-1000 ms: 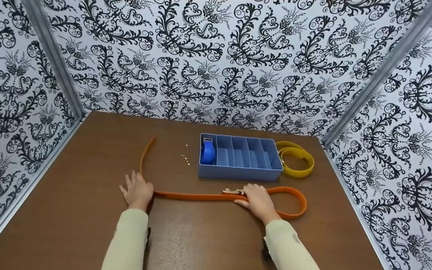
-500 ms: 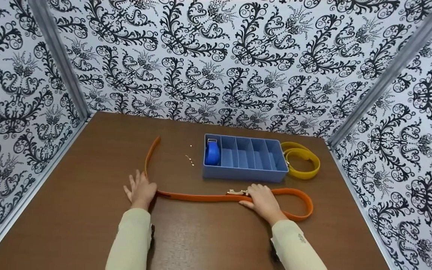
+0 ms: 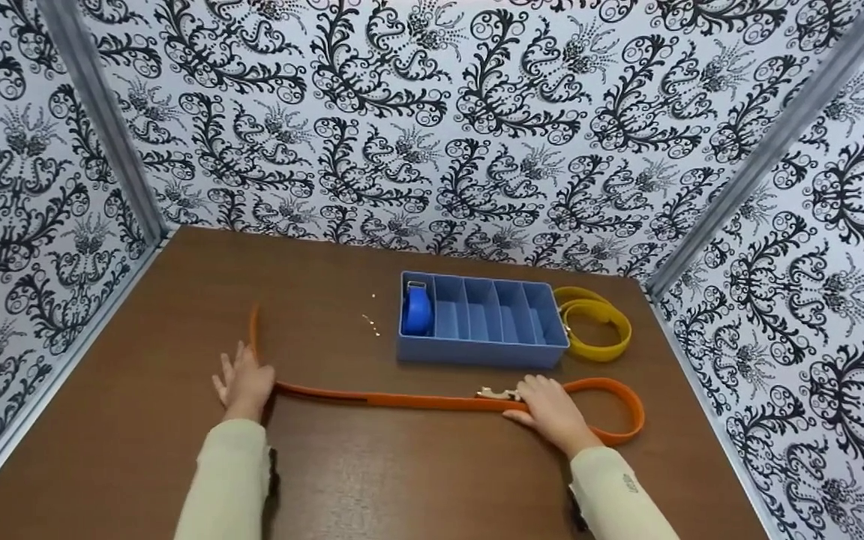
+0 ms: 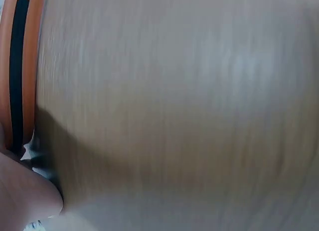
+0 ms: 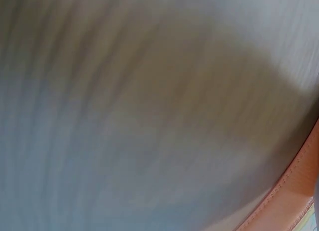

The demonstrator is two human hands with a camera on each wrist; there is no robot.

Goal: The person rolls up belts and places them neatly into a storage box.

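An orange strap (image 3: 432, 402) runs across the table and forms a loop at its right end. The left hand (image 3: 244, 384) pinches it near its left end, other fingers spread, and a short tail lies beyond. In the left wrist view, two layers of the strap (image 4: 27, 66) meet at the thumb (image 4: 30, 196). My right hand (image 3: 552, 409) grips the strap beside the loop, thumb on the near side, with a metal clip (image 3: 496, 393) next to its fingers. The right wrist view shows the strap (image 5: 284, 201) at its lower right corner.
A blue divided box (image 3: 477, 352) stands behind the strap, a rolled blue strap (image 3: 417, 311) in its leftmost compartment. Right of the box lies a coiled yellow strap (image 3: 604, 351). Small shiny bits (image 3: 372, 325) lie left of the box. Patterned walls enclose the table.
The left hand has moved left and the right hand right, farther apart. The strap's clip and loop have shifted right with the right hand, and the left tail has become shorter and moved left.
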